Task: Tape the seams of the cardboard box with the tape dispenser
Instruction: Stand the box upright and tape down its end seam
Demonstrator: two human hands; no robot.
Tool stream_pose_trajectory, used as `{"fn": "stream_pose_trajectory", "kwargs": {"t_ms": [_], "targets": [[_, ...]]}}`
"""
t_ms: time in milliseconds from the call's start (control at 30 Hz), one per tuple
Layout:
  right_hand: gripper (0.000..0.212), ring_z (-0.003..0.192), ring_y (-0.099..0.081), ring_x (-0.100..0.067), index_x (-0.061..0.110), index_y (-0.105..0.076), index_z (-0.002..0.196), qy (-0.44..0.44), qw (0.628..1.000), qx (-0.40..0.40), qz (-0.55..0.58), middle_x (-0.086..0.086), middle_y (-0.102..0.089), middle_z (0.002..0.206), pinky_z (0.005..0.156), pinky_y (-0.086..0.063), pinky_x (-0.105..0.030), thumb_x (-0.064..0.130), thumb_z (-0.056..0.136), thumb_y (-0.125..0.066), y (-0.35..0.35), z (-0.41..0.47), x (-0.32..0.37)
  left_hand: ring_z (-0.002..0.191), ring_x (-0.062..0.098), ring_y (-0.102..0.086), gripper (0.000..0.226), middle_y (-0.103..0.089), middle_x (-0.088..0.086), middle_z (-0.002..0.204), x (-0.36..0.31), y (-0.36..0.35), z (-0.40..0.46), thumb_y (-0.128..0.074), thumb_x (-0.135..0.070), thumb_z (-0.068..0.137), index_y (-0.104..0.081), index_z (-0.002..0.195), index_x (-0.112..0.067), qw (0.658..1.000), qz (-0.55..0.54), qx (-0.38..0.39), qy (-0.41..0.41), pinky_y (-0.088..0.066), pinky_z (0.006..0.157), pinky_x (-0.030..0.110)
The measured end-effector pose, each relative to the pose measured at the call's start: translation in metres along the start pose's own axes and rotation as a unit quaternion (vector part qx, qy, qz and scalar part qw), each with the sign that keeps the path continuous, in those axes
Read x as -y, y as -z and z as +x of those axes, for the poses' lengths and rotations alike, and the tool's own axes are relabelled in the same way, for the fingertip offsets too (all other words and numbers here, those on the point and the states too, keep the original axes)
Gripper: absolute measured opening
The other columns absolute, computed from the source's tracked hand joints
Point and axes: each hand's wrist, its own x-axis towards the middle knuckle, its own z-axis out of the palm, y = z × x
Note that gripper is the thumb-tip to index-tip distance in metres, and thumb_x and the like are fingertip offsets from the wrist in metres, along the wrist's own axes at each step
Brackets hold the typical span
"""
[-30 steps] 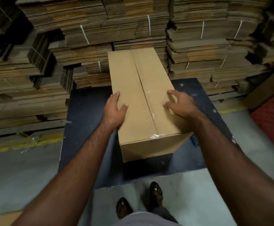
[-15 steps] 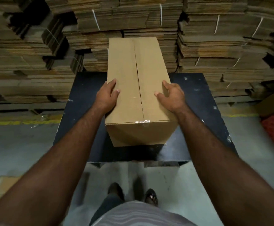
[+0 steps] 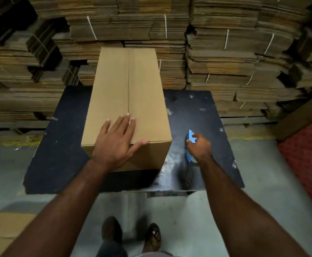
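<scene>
Head view: cardboard box (image 3: 129, 101) between hands (image 3: 114, 143).

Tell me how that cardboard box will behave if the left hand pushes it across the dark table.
The cardboard box probably slides rather than tips: it lies long and low on the table. Its top seam looks untaped, so the flaps may flex under the left hand. Weight cannot be judged.

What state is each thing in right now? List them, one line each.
Brown cardboard box: flaps closed, lying lengthwise on the table; no tape visible on the top seam.
Blue tape dispenser: on the table right of the box, gripped.
Left hand: flat, fingers spread, pressing the box top.
Right hand: curled round the dispenser.
Dark table: scuffed, bearing the box.
Flattened cardboard stacks: strapped in bundles.
</scene>
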Motion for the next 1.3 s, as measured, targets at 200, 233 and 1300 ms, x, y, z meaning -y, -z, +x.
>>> {"fn": "stream_pose_trajectory", "kwargs": {"t_ms": [200,233,1300], "targets": [[0.058,0.119,-0.054,-0.038,0.014,-0.048,0.136,-0.014,0.992,0.064,-0.105,-0.019,-0.055,0.132,0.102,-0.044,-0.041,0.034,0.085,-0.065,-0.015,0.014,-0.008,0.150,0.024,-0.025,0.099,-0.024,0.009,0.163,0.005,0.001,0.012,-0.005,-0.081,0.090,-0.025,0.156,-0.010,1.000,0.016,0.014,-0.010,-0.025,0.117,0.054],[0.056,0.117,-0.055,-0.036,0.016,-0.049,0.134,-0.015,0.990,0.065,-0.124,-0.017,-0.054,0.132,0.101,-0.046,-0.041,0.036,0.085,-0.063,-0.017,0.016,-0.007,0.150,0.024,-0.025,0.099,-0.024,0.009,0.163,0.005,0.000,0.013,-0.005,-0.082,0.090,-0.025,0.156,-0.010,1.000,0.018,0.015,-0.011,-0.026,0.117,0.054],[0.075,0.094,-0.066,-0.015,0.023,-0.052,0.130,0.159,0.899,0.074,0.402,-0.004,-0.068,0.113,0.063,-0.053,-0.029,0.004,0.058,-0.057,0.129,-0.164,0.100,0.119,0.014,-0.056,0.058,-0.062,-0.005,0.126,-0.001,0.112,-0.029,-0.038,-0.059,0.100,-0.061,0.131,-0.017,0.838,-0.544,-0.026,0.034,-0.045,0.097,0.029]]}}
